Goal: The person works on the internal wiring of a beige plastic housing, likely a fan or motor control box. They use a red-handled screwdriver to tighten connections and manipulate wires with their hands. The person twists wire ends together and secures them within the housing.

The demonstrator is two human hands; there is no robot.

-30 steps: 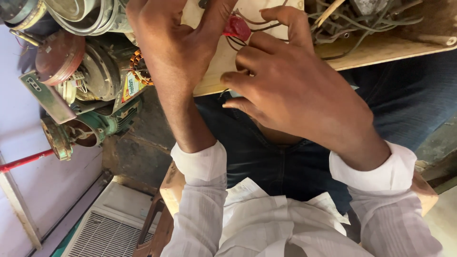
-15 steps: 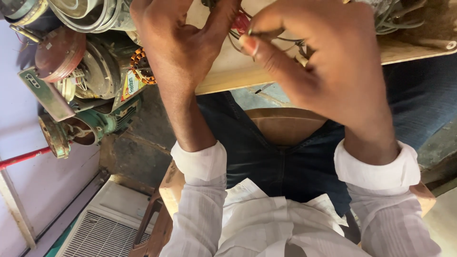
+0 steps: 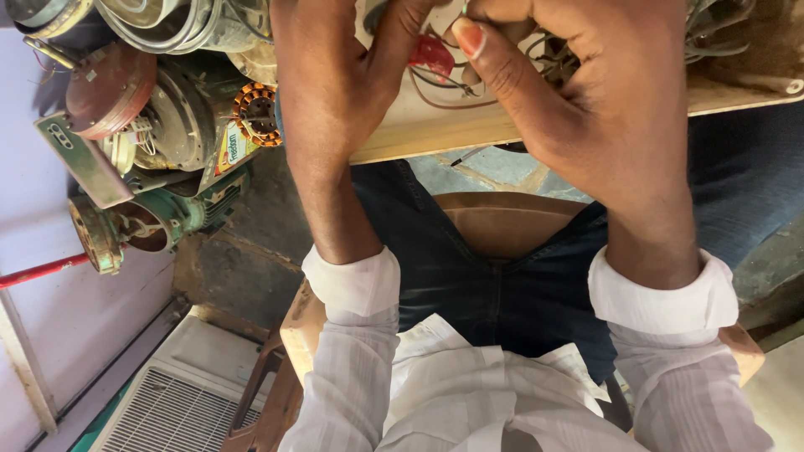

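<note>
Both my hands work at the top of the view over a pale wooden board [image 3: 435,138] that lies across my lap. My left hand [image 3: 335,75] curls its fingers round a small red part [image 3: 431,54] with thin wires [image 3: 435,96] trailing from it. My right hand [image 3: 586,100] is bunched just right of the red part, its thumb and fingertips pinching the wires. The fingertips and most of the part are cut off by the top edge. More tangled wires [image 3: 712,33] lie on the board to the right.
A heap of old electric motors and housings [image 3: 159,125] sits on the floor at the left, with a copper-wound stator [image 3: 254,113] in it. A red pipe [image 3: 42,269] and a white grilled unit [image 3: 167,402] are at the lower left. I sit on a wooden stool [image 3: 293,335].
My right hand has risen from lying across the board's near edge to the red part, where it now pinches the wires. The left hand has stayed on the red part.
</note>
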